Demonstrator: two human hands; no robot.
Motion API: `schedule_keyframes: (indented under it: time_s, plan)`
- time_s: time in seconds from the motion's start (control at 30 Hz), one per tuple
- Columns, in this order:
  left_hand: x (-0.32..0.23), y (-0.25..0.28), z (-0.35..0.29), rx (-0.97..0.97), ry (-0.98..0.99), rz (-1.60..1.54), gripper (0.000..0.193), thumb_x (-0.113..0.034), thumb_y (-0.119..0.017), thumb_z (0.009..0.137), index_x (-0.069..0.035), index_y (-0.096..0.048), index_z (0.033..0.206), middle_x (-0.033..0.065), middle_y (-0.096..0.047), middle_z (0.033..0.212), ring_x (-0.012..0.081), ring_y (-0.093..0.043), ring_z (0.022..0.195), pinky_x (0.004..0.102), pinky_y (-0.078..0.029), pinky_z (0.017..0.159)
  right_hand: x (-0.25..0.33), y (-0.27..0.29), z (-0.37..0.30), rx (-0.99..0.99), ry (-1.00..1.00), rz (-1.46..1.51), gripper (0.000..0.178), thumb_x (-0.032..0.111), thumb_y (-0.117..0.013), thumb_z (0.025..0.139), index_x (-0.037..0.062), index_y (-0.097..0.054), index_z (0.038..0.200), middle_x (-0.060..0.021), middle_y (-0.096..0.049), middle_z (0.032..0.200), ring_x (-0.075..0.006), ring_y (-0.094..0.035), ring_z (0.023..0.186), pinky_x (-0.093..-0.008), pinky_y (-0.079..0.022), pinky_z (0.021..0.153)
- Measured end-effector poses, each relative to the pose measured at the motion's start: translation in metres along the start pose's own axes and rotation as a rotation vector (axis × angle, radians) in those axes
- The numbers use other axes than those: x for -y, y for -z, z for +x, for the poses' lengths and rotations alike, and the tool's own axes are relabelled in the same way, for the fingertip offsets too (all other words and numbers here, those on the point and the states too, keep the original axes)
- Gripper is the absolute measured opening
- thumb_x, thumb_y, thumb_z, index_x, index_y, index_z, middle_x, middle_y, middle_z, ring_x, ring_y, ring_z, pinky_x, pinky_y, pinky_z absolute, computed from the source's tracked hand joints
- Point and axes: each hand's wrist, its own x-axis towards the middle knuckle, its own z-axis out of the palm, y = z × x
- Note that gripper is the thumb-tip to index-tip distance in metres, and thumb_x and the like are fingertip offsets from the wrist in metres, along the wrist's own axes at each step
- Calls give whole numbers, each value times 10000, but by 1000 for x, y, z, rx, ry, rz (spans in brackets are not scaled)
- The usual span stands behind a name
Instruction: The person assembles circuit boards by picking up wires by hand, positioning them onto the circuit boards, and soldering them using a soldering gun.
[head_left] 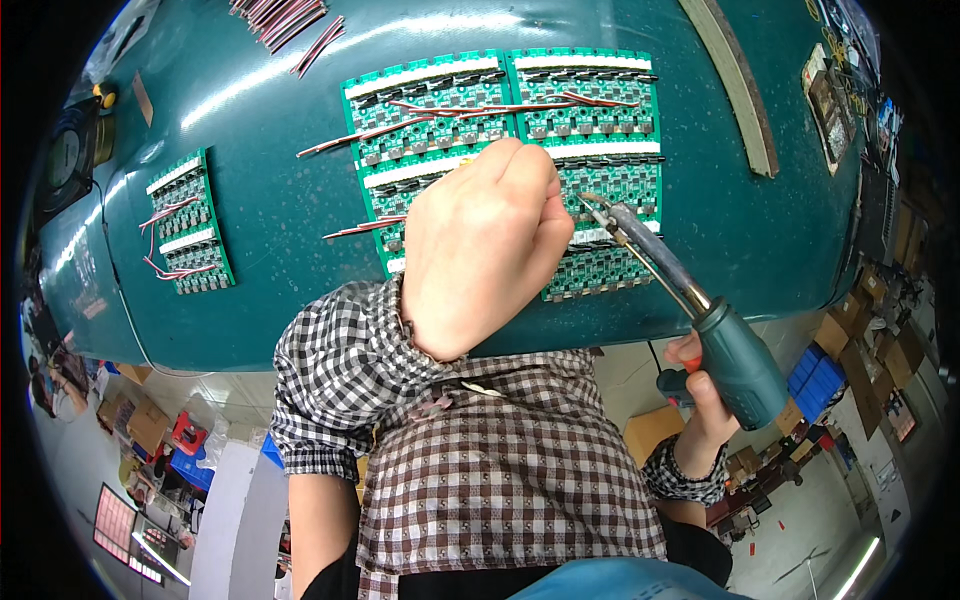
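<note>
Green circuit board panels (pixel 590 122) lie side by side on the table, lined with white connector strips and rows of small parts. My left hand (pixel 485 240) is closed in a fist over the middle of them; its fingertips and anything between them are hidden. In my right hand (pixel 708 402) is a soldering iron (pixel 742 362) with a dark green handle and a thin tube along its shaft. The iron slants up and left, its bent tip just right of my left hand, over the right panel. Red, white and black wires (pixel 372 137) lie across the boards.
A smaller board panel (pixel 183 222) with wires lies at the left. Bundled wires (pixel 280 18) rest at the far edge. A long curved strip (pixel 735 85) and a shallow tray (pixel 828 108) are at the right. The green table (pixel 270 200) ends just before my apron.
</note>
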Motion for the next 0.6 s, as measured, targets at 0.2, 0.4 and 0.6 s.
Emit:
schedule_keyframes:
  time_s: [0.2, 0.4, 0.6]
  plan:
    - [-1, 5, 2, 38, 6, 2, 122, 12, -637, 687, -36, -541, 745, 63, -519, 660, 186, -531, 548, 291, -437, 506, 1, 1, 0, 4, -22, 112, 559, 216, -760, 734, -55, -492, 1143, -145, -634, 938, -251, -632, 861, -384, -524, 772]
    - [-2, 4, 1, 51, -42, 64, 113, 2, -633, 715, -35, -539, 765, 80, -535, 691, 240, -562, 597, 331, -447, 531, 8, -4, 1, -36, -100, 150, 540, 210, -737, 752, -57, -495, 1155, -144, -627, 928, -276, -631, 927, -374, -548, 777]
    - [-7, 1, -3, 47, 0, 85, 127, 4, -627, 722, -29, -517, 776, 90, -525, 720, 252, -560, 629, 348, -439, 545, -1, 4, 0, 6, -59, 165, 550, 190, -747, 743, -66, -485, 1153, -151, -621, 939, -278, -628, 908, -384, -543, 780]
